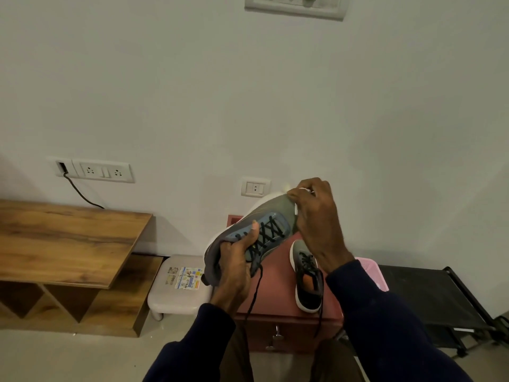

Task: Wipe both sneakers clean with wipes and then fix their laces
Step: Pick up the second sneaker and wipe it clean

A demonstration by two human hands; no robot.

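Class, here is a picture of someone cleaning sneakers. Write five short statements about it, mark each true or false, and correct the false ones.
1. The left hand grips the raised sneaker. True.
2. The right hand holds nothing. False: it pinches a white wipe at the raised sneaker's toe.
3. The second sneaker lies on the floor. False: it sits on the red cabinet.
4. A black lace hangs loose from the raised sneaker. True.
5. The printed packet lies on the white stool. True.
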